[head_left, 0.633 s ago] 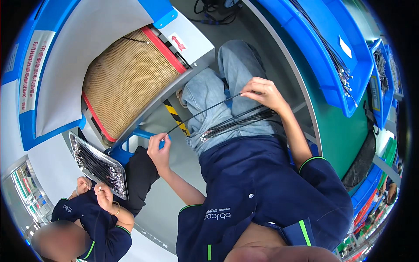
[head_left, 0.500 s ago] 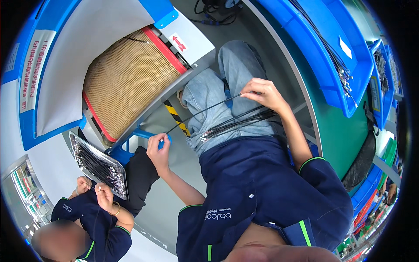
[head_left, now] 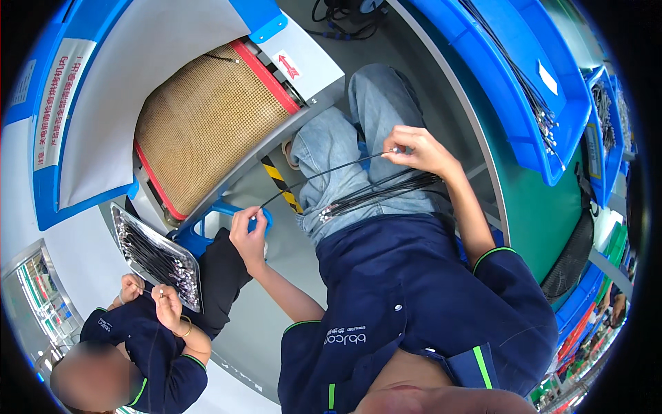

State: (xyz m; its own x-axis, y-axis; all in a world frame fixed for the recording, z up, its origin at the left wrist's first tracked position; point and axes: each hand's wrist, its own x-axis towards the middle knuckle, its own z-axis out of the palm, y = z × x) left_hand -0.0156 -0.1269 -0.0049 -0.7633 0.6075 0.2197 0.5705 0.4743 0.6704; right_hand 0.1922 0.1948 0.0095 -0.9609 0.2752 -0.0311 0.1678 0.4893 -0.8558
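Observation:
A thin black cable point(head_left: 324, 172) is stretched slantwise above my lap. My left hand point(head_left: 249, 238) pinches its lower end beside my knee, where a small pale tip shows at the fingers. At the other end, my right hand point(head_left: 416, 150) pinches the cable, and a small shiny connector pokes out by the fingertips. Under it, a bundle of similar black cables point(head_left: 386, 190) lies across my thighs, its pale connector ends gathered toward the left.
To the left is a machine with a mesh conveyor belt point(head_left: 214, 124) carrying one short cable. A co-worker point(head_left: 158, 345) handles a cable beside a metal tray point(head_left: 195, 265) of cables. Right, a blue bin point(head_left: 510, 90) with cables sits on a green tabletop point(head_left: 534, 228).
The connector at my right fingertips now shows more clearly. My left hand has shifted slightly left and the cable stays stretched. The whole view has moved a little.

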